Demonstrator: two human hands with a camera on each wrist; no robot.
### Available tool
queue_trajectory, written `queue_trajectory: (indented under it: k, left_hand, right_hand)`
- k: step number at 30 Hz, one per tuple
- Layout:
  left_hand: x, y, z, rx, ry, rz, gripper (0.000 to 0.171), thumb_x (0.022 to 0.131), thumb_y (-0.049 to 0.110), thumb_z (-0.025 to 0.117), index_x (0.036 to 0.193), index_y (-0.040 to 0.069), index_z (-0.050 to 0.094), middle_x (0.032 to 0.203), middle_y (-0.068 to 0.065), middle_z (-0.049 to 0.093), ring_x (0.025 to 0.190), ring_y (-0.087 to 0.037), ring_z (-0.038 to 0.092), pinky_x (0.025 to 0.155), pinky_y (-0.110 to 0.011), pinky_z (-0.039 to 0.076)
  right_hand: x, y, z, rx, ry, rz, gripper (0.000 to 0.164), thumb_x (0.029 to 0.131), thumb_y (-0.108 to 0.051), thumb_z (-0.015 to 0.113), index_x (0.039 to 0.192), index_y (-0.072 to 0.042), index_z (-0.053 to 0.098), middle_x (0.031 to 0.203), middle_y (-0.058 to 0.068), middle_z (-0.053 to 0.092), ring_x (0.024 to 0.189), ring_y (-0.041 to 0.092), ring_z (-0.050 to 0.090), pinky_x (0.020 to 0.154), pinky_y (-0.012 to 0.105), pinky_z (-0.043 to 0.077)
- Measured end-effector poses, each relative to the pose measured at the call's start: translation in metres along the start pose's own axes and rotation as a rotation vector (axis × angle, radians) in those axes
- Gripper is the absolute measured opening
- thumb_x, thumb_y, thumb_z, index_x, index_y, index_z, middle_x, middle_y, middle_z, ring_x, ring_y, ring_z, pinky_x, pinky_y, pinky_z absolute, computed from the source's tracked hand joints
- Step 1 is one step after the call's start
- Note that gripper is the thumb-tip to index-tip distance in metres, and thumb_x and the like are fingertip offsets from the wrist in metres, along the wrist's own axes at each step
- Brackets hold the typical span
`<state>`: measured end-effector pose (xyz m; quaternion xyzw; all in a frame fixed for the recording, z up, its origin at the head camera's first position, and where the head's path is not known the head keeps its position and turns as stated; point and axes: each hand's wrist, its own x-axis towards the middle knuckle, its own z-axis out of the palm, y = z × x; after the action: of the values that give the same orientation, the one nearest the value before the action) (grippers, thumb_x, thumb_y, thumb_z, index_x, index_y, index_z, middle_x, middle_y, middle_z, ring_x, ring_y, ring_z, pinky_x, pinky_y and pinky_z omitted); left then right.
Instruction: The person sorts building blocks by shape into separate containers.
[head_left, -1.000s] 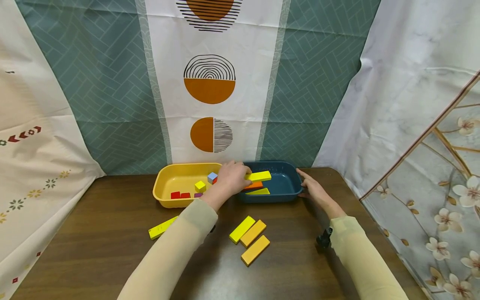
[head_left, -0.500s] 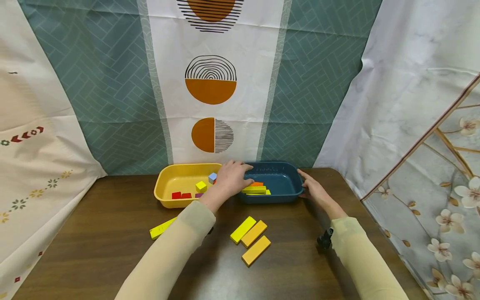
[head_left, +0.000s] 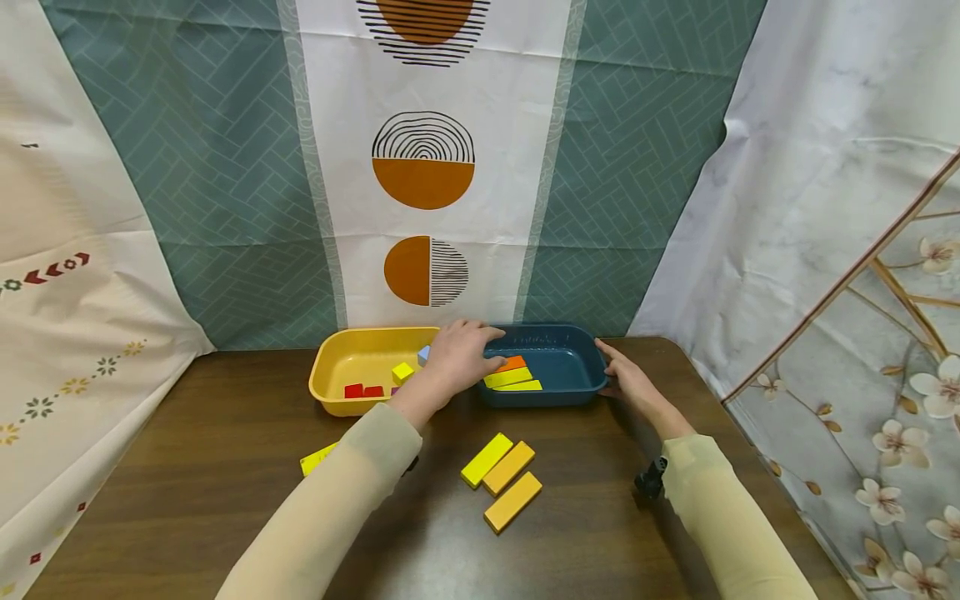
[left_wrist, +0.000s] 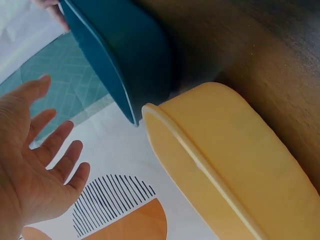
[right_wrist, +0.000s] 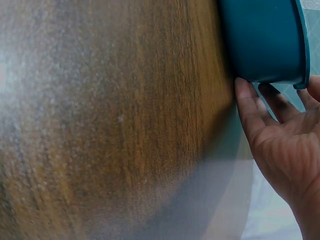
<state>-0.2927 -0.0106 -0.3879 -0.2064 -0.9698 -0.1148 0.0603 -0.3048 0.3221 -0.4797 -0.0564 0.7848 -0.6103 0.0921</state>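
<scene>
My left hand hovers above where the two bins meet, its fingers spread and holding nothing; in the left wrist view that hand shows a bare palm. Below its fingertips, the dark blue bin contains an orange block and two yellow blocks, partly screened by the hand. At the bin's right end my right hand touches the outer wall with extended fingers. Left of it stands the yellow bin, with a yellow cube, red pieces and a partly hidden light blue cube.
On the brown table in front of the bins lie a yellow block and two orange blocks. Another yellow block is partly covered by the left sleeve. A patterned curtain hangs behind.
My left hand has let go of a yellow block, which now lies in the blue bin beside the others. The hand has shifted slightly left. My right hand stays at the bin's end.
</scene>
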Motion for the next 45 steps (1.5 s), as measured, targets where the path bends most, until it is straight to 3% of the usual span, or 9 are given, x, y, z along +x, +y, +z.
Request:
queue_trajectory:
  k: [17,35,45]
  left_hand:
    - [-0.027,-0.01,-0.023,-0.064,0.058,0.084,0.054,0.093,0.045,0.074,0.141,0.023,0.065,0.139,-0.002,0.062,0.127,-0.026,0.051,0.108,-0.045,0.042]
    - [-0.07,-0.043,-0.053,-0.111,0.152,0.183,0.051,0.092,0.038,0.077,0.139,0.021,0.067,0.132,-0.003,0.065,0.124,-0.028,0.055,0.105,-0.046,0.046]
    - [-0.1,-0.065,-0.065,-0.16,0.157,0.149,0.048,0.091,0.035,0.078,0.136,0.02,0.068,0.136,-0.004,0.064,0.125,-0.029,0.055,0.103,-0.049,0.047]
  right_hand:
    - [0.0,0.003,-0.002,-0.014,0.006,-0.014,0.066,0.102,-0.005,0.028,0.166,-0.013,0.012,0.171,0.014,-0.002,0.146,0.044,0.025,0.109,0.063,0.038]
    - [0.0,0.002,-0.001,-0.002,-0.003,-0.013,0.067,0.101,-0.005,0.027,0.166,-0.013,0.012,0.171,0.015,-0.003,0.145,0.045,0.024,0.11,0.066,0.035]
    - [-0.001,0.001,-0.002,0.003,-0.005,-0.004,0.068,0.101,-0.005,0.028,0.166,-0.015,0.012,0.171,0.015,-0.003,0.146,0.047,0.025,0.11,0.066,0.035]
